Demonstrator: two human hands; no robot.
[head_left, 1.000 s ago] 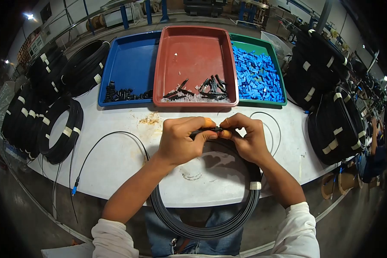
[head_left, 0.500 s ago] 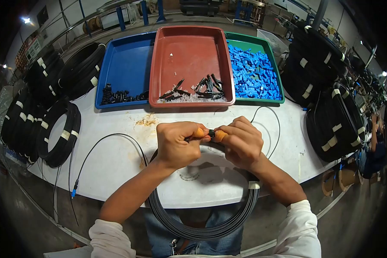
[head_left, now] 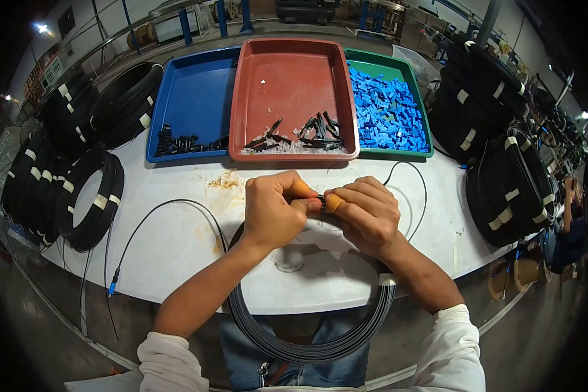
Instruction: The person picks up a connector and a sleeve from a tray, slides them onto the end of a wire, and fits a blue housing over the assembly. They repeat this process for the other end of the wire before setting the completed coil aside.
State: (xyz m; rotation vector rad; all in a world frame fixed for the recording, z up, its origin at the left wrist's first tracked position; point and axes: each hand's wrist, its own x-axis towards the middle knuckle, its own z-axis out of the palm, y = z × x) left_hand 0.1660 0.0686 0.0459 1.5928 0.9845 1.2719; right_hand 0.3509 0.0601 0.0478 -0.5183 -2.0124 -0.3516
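My left hand [head_left: 274,208] and my right hand [head_left: 366,212] meet above the table, fingertips almost touching. Both pinch a small black piece [head_left: 321,200], mostly covered by the fingers. Orange coverings show on some fingertips. Beneath the hands lies a coil of black cable [head_left: 300,356], partly over the table's front edge, with a pale tape band [head_left: 387,279] at its right. One cable end arcs left to a blue connector [head_left: 112,286]; another loop of thin cable [head_left: 425,196] curves out on the right.
Behind the hands stand a blue tray [head_left: 193,78] with black parts, a red tray [head_left: 294,65] with black and clear pieces, and a green tray [head_left: 419,98] full of blue connectors. Taped cable coils [head_left: 114,173] [head_left: 509,215] flank the white table [head_left: 163,255].
My left hand's fingers have shifted, with the thumb now pressed against the black piece, which is more covered than before. My right hand has hardly moved.
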